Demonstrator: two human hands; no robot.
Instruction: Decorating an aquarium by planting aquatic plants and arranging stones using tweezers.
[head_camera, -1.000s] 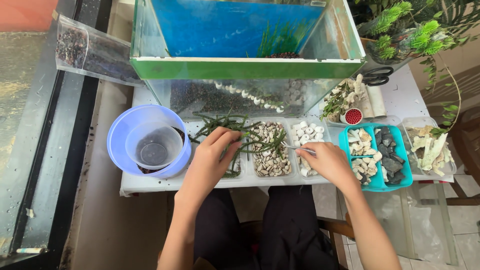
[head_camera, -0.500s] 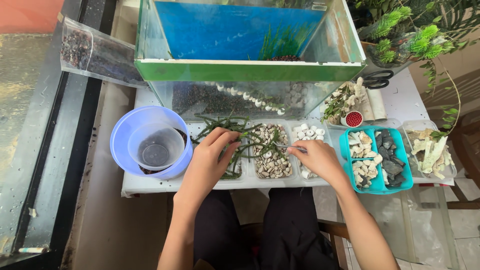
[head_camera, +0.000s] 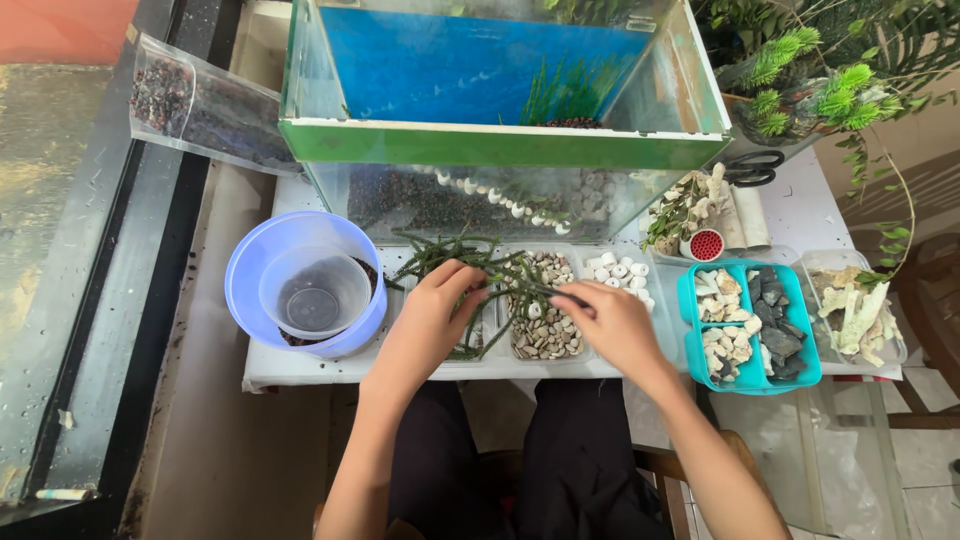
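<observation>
We bend over the worktop (head_camera: 300, 368), left hand (head_camera: 430, 320) and right hand (head_camera: 610, 325) each with grip clamped on the green plant sprigs (head_camera: 500, 275), whose long axis runs nine to three o'clock above the pebble tray (head_camera: 545, 335). Fingertips and stem ends are hidden.

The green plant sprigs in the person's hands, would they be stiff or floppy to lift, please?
The green plant sprigs look thin and long, so they probably bend and droop. They seem light. Tangled under the left hand and right hand, they may snag together.
</observation>
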